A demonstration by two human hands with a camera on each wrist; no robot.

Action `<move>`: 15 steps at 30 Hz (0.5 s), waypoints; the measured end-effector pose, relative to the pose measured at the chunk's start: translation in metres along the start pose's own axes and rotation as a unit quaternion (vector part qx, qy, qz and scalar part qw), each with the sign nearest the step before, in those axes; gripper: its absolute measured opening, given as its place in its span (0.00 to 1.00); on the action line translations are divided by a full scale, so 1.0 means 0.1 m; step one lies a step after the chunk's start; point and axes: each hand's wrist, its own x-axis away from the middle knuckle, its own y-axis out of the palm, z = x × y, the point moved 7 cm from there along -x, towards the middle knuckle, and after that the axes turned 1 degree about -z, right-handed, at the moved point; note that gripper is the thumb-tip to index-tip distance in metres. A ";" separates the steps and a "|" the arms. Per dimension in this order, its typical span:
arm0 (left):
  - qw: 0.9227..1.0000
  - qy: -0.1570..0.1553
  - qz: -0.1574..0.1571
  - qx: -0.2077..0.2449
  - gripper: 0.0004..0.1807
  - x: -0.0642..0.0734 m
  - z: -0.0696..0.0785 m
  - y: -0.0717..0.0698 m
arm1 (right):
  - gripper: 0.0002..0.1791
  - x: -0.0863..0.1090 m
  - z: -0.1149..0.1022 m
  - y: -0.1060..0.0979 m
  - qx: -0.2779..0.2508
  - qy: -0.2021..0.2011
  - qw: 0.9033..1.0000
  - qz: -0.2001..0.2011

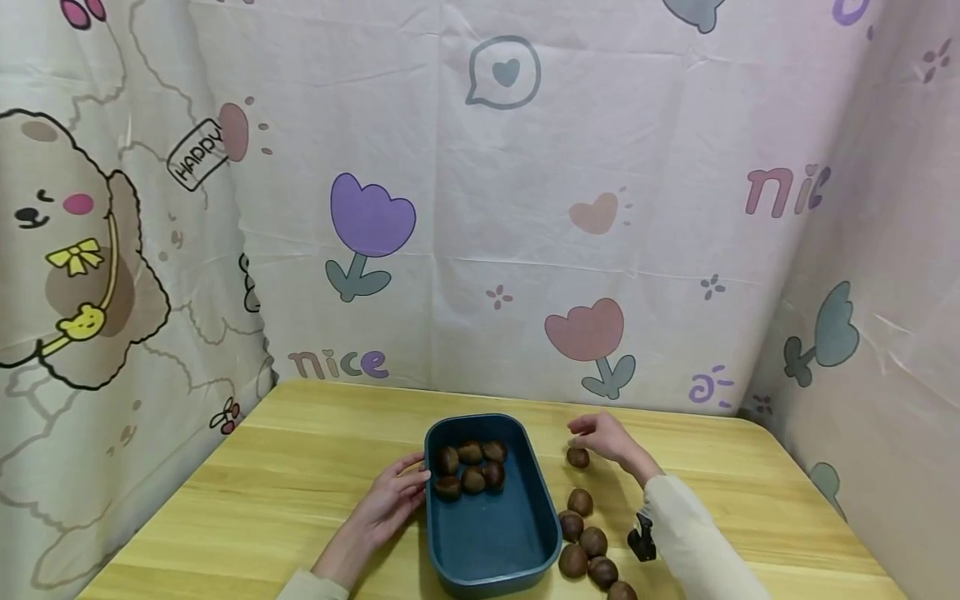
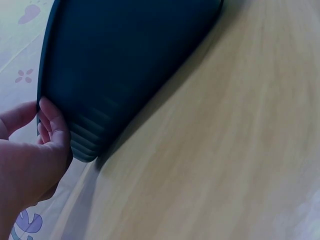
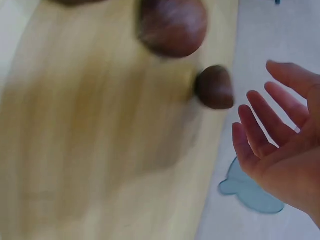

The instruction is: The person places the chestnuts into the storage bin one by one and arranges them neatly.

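A dark blue rectangular box [image 1: 491, 546] stands on the table, with several brown chestnuts [image 1: 472, 479] in two rows at its far end. At its left side my left hand [image 1: 390, 500] holds the rim, and the left wrist view shows that hand's fingers [image 2: 56, 122] bent against the outer wall. My right hand [image 1: 606, 437] hovers close over a single chestnut [image 1: 578, 457] to the right of the box. In the right wrist view that hand's fingers [image 3: 260, 130] are spread and slightly bent, apart from the chestnut [image 3: 215, 87], with nothing in them.
Several more loose chestnuts [image 1: 592, 542] lie in a group along the box's right side, nearer to me. The wooden table [image 1: 300, 467] ends at a printed cloth [image 1: 480, 208] behind it. A small black object [image 1: 642, 537] sits at the right sleeve.
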 end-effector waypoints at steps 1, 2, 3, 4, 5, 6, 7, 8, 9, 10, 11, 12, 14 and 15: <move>1.000 0.000 -0.001 0.000 0.23 0.00 0.00 0.00 | 0.18 0.01 0.03 0.01 -0.003 0.005 1.000 -0.006; 1.000 0.000 -0.002 0.000 0.23 0.01 0.00 0.00 | 0.19 0.03 0.07 0.02 -0.009 0.009 1.000 -0.011; 1.000 0.000 -0.004 0.000 0.23 0.01 0.01 0.00 | 0.20 0.04 0.09 0.03 -0.013 0.010 1.000 -0.018; 1.000 0.000 -0.003 0.001 0.23 0.02 0.01 0.00 | 0.21 0.05 0.12 0.04 -0.018 0.011 0.999 -0.025; 1.000 -0.001 -0.003 0.002 0.22 0.02 0.01 0.00 | 0.22 0.07 0.15 0.06 -0.023 0.009 0.999 -0.034; 1.000 -0.002 -0.003 0.003 0.22 0.02 0.01 0.00 | 0.23 0.08 0.17 0.08 -0.029 0.007 0.999 -0.041; 1.000 -0.003 -0.003 0.004 0.22 0.02 0.01 0.00 | 0.23 0.09 0.20 0.09 -0.033 0.006 0.998 -0.047; 1.000 -0.003 -0.001 0.004 0.22 0.02 0.01 0.00 | 0.24 0.09 0.22 0.10 -0.037 0.003 0.998 -0.050; 1.000 -0.003 0.000 0.004 0.21 0.01 0.00 0.01 | 0.25 0.09 0.24 0.11 -0.039 0.002 0.998 -0.052; 1.000 -0.004 0.002 0.005 0.21 0.01 0.00 0.01 | 0.26 0.09 0.26 0.12 -0.042 0.002 0.998 -0.053; 1.000 -0.004 0.002 0.006 0.21 0.01 0.00 0.01 | 0.27 0.09 0.27 0.12 -0.043 0.000 0.998 -0.051; 1.000 -0.004 0.001 0.006 0.22 0.01 0.00 0.01 | 0.27 0.09 0.28 0.13 -0.045 0.003 0.998 -0.048; 1.000 -0.003 0.000 0.007 0.22 0.01 0.00 0.01 | 0.28 0.09 0.30 0.13 -0.050 0.011 0.998 -0.040; 1.000 -0.003 0.000 0.007 0.23 0.01 0.01 0.01 | 0.28 0.09 0.31 0.14 -0.051 0.016 0.998 -0.036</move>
